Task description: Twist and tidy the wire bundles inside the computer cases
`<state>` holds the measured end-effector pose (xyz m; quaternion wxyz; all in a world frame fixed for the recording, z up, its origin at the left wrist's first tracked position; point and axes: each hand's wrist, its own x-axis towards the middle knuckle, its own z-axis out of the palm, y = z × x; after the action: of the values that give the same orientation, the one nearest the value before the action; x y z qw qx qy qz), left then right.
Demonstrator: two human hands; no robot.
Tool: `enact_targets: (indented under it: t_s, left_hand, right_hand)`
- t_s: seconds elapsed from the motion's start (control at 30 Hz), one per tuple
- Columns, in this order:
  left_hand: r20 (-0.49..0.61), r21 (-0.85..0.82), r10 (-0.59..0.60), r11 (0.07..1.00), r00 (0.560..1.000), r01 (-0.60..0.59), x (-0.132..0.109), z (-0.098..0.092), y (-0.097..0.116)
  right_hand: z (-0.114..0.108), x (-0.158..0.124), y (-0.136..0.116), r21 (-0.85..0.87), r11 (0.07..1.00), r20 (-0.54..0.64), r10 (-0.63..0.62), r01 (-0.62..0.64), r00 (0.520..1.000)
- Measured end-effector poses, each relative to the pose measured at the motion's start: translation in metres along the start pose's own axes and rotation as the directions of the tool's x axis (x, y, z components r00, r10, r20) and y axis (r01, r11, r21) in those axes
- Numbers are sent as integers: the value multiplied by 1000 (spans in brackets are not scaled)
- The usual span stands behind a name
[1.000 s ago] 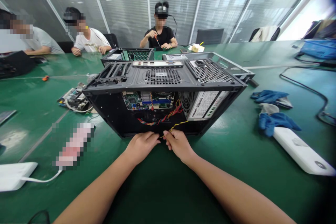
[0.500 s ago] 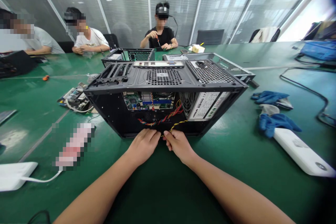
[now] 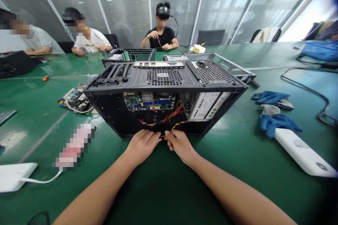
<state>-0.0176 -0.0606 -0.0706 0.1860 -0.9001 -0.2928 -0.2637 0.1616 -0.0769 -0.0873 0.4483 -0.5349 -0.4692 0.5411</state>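
An open black computer case (image 3: 163,77) lies on its side on the green table (image 3: 163,182), its inside facing me. Inside I see a green motherboard (image 3: 137,101), a power supply (image 3: 204,103) on the right and a bundle of coloured wires (image 3: 165,119). My left hand (image 3: 142,145) and my right hand (image 3: 180,145) meet at the case's near lower edge. Both have their fingers curled in a pinch around the end of a yellow-and-black twisted cable (image 3: 176,126) that runs up into the case.
Blue gloves (image 3: 274,121) and a white power strip (image 3: 303,153) lie to the right, a circuit board (image 3: 75,99) and a white box (image 3: 13,175) to the left. A second open chassis (image 3: 224,64) stands behind. Three people sit across the table.
My hands stay at the same spot on the cable, with only slight finger movement. The person opposite shifts a hand holding a screwdriver.
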Motion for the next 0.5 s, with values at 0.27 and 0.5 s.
enact_targets:
  t_s: [0.27, 0.5]
  left_hand:
    - [117, -118, -105, 986, 988, 118, 1, 3, 4]
    - [87, -72, -29, 997, 996, 35, -3, 0, -1]
  right_hand:
    - [0, 1, 1, -87, 996, -15, -27, 26, 1000]
    - [-2, 1, 4, -132, 990, -29, -54, 50, 998]
